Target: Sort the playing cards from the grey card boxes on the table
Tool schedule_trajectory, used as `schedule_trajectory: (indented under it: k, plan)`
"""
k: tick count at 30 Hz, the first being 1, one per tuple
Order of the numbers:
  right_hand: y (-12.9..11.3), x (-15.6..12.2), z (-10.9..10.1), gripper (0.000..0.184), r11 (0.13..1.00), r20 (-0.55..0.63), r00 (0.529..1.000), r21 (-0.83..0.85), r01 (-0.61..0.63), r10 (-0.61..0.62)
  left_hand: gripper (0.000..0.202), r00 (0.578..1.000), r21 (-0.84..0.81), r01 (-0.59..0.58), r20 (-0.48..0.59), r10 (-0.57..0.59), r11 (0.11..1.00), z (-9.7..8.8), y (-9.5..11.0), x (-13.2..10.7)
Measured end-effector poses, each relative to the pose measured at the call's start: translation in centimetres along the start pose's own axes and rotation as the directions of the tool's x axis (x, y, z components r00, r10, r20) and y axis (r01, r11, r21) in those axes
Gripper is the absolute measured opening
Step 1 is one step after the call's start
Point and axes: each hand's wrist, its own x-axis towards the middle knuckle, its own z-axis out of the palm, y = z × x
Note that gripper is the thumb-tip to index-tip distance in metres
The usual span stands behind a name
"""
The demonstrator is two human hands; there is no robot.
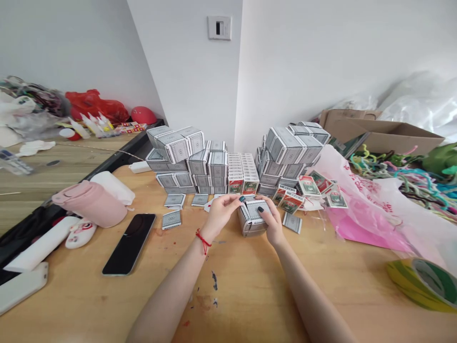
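My left hand and my right hand both close around a small block of grey-patterned card boxes resting on the wooden table. My left fingers pinch the block's upper left corner; my right fingers lie over its right side and top. A red string circles my left wrist. Just behind the block stand stacked bundles of the same grey boxes, a second pile to the right, and a row of red-and-green packs between them.
A black phone lies at left, beside a pink bottle and white items. Loose single packs dot the table. A pink plastic bag, coloured cords, a cardboard box and a tape roll sit at right.
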Motion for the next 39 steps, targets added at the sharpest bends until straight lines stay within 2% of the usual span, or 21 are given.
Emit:
schedule_trajectory:
  k: [3,5,7,10,14,21,28,39]
  plan:
    - [0.1,0.1,-0.1,0.034,1.000,0.014,1.000,-0.025,0.004,-0.003,0.029,0.995,0.174,-0.075,0.082,0.062,0.982,-1.1,1.7,-0.4]
    - [0.1,0.1,-0.2,0.034,0.999,0.018,1.000,-0.042,0.012,-0.011,0.033,0.985,0.243,-0.069,0.168,0.028,0.968,-1.5,2.7,-0.9]
    - [0.1,0.2,-0.2,0.033,0.998,0.009,1.000,-0.052,0.025,-0.025,0.041,0.980,0.350,-0.079,0.200,0.008,0.933,-1.6,3.5,-1.5]
    - [0.1,0.1,-0.2,0.033,0.998,0.002,1.000,-0.058,0.031,-0.031,0.044,0.981,0.482,-0.135,0.189,0.048,0.865,-1.2,3.7,-2.1]
    - [0.2,0.0,-0.3,0.032,0.999,0.002,1.000,-0.048,0.023,-0.023,0.047,0.989,0.550,-0.143,0.114,0.095,0.823,-0.3,3.2,-2.7]
    - [0.1,-0.2,-0.2,0.033,0.998,-0.001,1.000,-0.060,0.022,-0.022,0.048,0.987,0.580,-0.162,0.087,0.137,0.798,0.1,2.5,-3.1]
    - [0.2,-0.1,-0.2,0.033,0.998,-0.005,1.000,-0.051,0.020,-0.020,0.039,0.988,0.465,-0.111,0.145,0.048,0.878,0.2,2.9,-2.6]
    - [0.1,0.0,-0.4,0.032,0.998,-0.015,1.000,-0.063,0.019,-0.020,0.040,0.987,0.350,-0.086,0.156,0.032,0.933,0.2,3.5,-2.6]
